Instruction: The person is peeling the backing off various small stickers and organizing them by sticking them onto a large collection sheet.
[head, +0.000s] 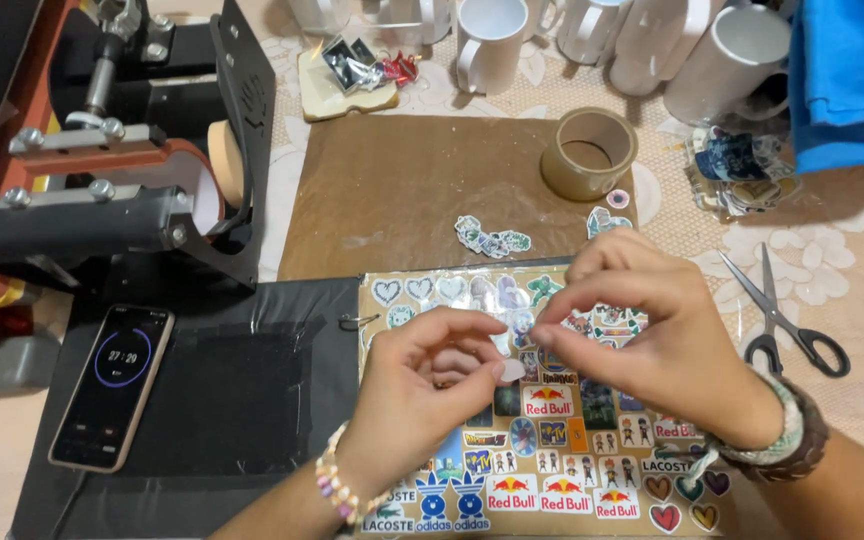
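A black phone (112,388) lies far left. Over the glossy sticker sheet (552,440), the left hand (422,385) pinches a small pale cut-out sticker (512,370); the right hand (652,330) nips its edge. It looks light, floppy, tacky, best gripped by its rim. Black-handled scissors (782,320) lie right.

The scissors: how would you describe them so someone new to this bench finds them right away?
Start at the big sheet of stickers under both hands and look past its right edge onto the floral lace tablecloth. The scissors lie there open, just beyond the right hand. Black handles and crossed silver blades set them apart from the sticker pile farther up.
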